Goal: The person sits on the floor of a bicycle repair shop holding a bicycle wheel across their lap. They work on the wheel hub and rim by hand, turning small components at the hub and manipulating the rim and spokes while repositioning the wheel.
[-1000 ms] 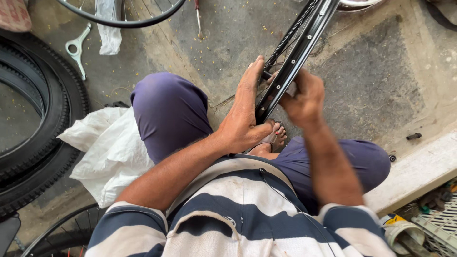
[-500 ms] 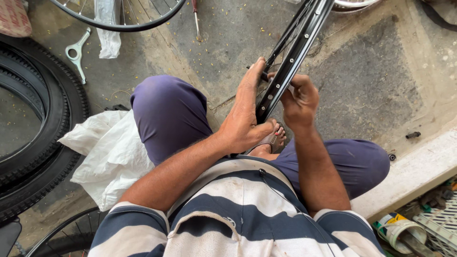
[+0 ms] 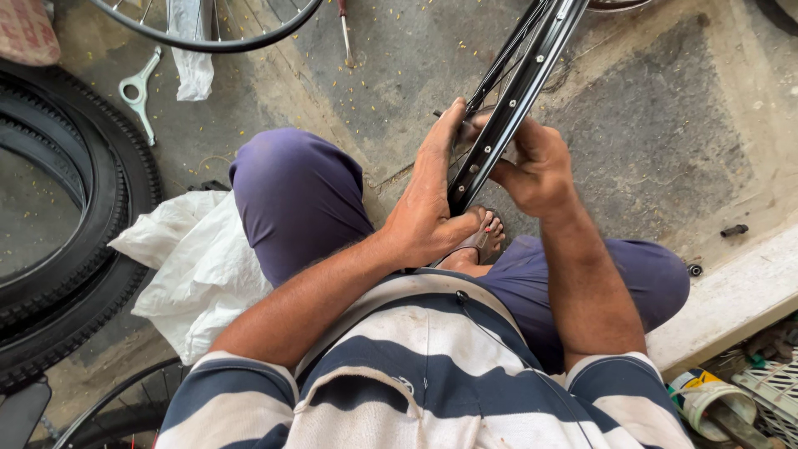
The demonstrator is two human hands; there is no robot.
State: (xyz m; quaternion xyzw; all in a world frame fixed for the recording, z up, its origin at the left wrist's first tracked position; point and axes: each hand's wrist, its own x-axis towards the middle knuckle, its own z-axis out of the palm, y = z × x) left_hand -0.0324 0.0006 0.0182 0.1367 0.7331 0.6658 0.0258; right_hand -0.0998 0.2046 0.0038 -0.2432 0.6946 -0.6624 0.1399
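A black rim [image 3: 511,108] stands on edge on the concrete floor [image 3: 657,125], slanting from the top edge of the view down toward the person's feet, its lower end at a sandalled foot [image 3: 486,237]. Thin spokes run along its left side.

The left hand [image 3: 428,204] lies flat against the rim's left face, fingers stretched long and nearly straight up the spokes, the thumb spread low toward the foot; it presses rather than grips. The right hand [image 3: 536,166] is curled against the rim's right side, fingers bent close at the edge of the metal (whether they pinch some small part there I cannot tell, since the rim hides the fingertips).

The person sits with both knees wide in purple trousers [image 3: 295,195], a blue and white striped shirt [image 3: 432,366] filling the bottom of the view.

Just left of the left knee lies a crumpled white bag [image 3: 195,274]. Beyond it, along the floor's left edge, rest stacked black tyres [image 3: 100,199]. Near the top left corner a pale metal wrench [image 3: 137,91] lies beside another wheel [image 3: 216,37], with a thin tool [image 3: 345,29] nearby. On the right a light kerb [image 3: 731,299] borders the floor, a small dark bolt [image 3: 733,230] just beside it.
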